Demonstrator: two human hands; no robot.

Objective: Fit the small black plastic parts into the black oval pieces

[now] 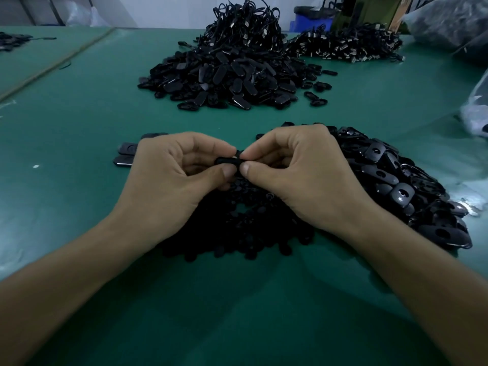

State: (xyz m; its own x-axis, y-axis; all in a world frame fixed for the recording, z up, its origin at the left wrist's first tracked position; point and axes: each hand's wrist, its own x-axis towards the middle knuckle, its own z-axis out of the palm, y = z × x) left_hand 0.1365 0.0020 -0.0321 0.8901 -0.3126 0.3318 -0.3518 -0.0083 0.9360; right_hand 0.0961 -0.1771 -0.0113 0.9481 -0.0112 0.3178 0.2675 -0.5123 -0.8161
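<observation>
A smooth black plastic oval piece is pinched at its 9 o'clock end by the left hand and at 3 o'clock by the right hand.

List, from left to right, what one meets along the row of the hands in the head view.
loose oval pieces → left hand → held oval piece, pinched by both hands → right hand → heap of oval pieces
</observation>
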